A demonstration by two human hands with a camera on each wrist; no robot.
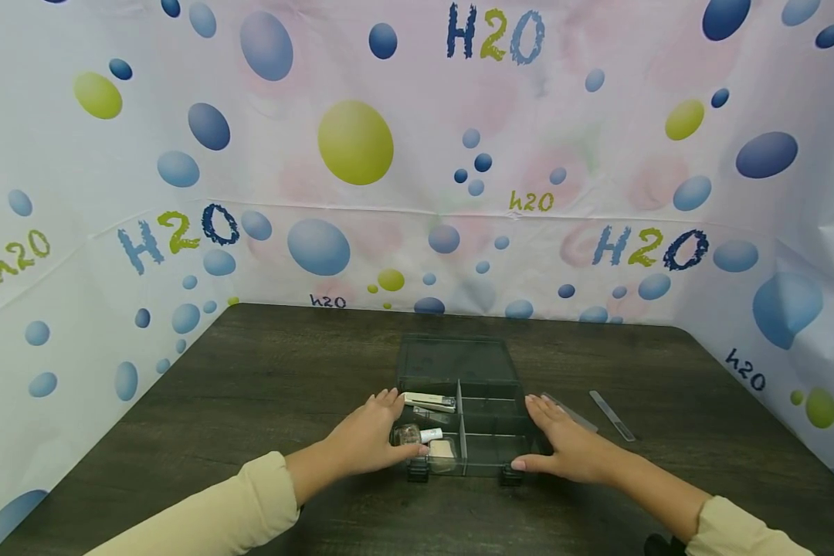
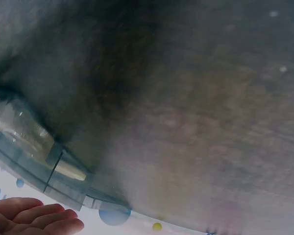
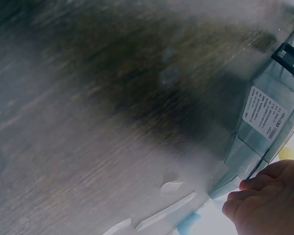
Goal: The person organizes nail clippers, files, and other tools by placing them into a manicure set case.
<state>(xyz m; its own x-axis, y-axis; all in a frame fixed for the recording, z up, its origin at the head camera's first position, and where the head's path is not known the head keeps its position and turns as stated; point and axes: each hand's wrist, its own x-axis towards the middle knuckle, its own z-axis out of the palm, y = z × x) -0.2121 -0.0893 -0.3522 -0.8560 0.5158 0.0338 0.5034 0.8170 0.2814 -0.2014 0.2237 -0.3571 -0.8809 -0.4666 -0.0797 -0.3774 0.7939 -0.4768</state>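
Observation:
A clear, dark-tinted compartment box (image 1: 493, 449) stands on the table, its lid (image 1: 459, 359) tipped back. Along its left wall lies my left hand (image 1: 371, 436), fingers extended and thumb near the front latch (image 1: 418, 468). Opposite it, my right hand (image 1: 570, 448) rests at the right wall with straight fingers, its thumb by the other latch. The left compartments contain a nail clipper (image 1: 429, 401), a small bottle with a white cap (image 1: 408, 435) and a beige-topped item (image 1: 442, 454). In the right wrist view, fingertips (image 3: 233, 205) meet the box wall, which bears a printed label (image 3: 264, 111).
To the right of the box a flat nail file (image 1: 611, 415) lies on the dark wooden table (image 1: 306, 347). A second flat strip (image 1: 575, 417) is partly covered by my right hand. Behind the table hangs a bubble-patterned curtain (image 1: 417, 262).

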